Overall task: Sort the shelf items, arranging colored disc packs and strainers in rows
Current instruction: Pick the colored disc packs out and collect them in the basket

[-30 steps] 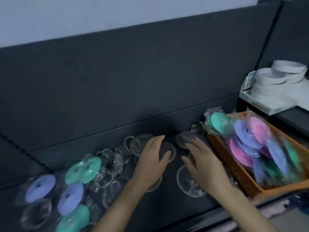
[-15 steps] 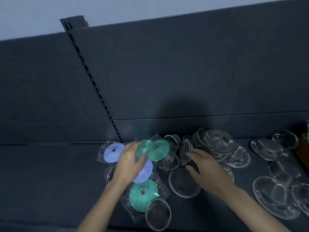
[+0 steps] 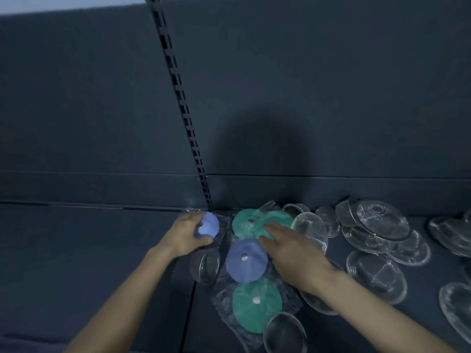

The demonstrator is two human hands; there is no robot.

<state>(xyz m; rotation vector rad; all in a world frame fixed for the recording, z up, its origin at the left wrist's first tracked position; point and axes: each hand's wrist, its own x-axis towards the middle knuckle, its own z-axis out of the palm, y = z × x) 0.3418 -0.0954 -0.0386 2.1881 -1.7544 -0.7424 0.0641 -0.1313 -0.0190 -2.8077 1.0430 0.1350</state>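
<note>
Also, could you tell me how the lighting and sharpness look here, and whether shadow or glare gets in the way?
Head view: dim, bluish light throughout; a broad soft shadow darkens the back panel; the slotted upright leans, likely from wide-angle distortion; the clear strainers show small glints and are hard to tell apart; the left hand gripping the blue disc pack looks slightly soft.

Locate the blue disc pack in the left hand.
Head view, left of centre: the blue disc pack sits at the shelf's back, at the foot of the slotted upright, held by the left hand, left of the green packs.
</note>
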